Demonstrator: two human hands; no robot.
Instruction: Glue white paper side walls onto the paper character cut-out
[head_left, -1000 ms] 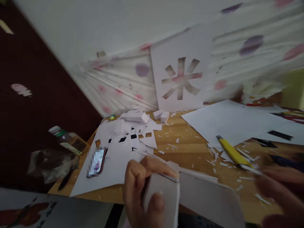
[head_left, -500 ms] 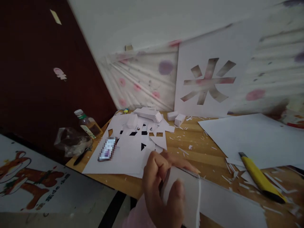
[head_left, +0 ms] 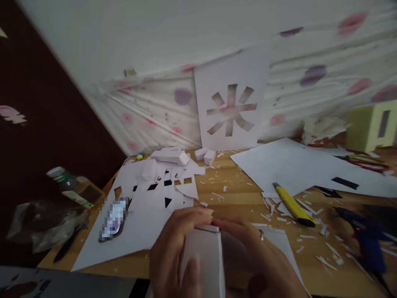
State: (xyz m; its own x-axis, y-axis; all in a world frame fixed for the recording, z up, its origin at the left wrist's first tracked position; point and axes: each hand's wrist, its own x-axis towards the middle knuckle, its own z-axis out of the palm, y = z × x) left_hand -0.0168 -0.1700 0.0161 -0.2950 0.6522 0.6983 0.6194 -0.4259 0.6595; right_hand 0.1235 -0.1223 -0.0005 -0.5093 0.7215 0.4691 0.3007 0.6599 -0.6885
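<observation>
White card boxes (head_left: 170, 157) look done near the table (head_left: 214, 186) back edge.
Left hand (head_left: 167, 252) grips folded white card (head_left: 209, 258), seemingly unfinished; right hand (head_left: 259, 250): hold unclear.

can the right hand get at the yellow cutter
Probably yes: the yellow cutter lies uncovered beyond the right hand, with nothing tall in between. The hand seems to be touching the white paper piece, so it would have to leave that first.

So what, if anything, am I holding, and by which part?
Your left hand holds a white paper piece, thumb on its face, fingers at its far end; whether the right hand grips is unclear.
</observation>
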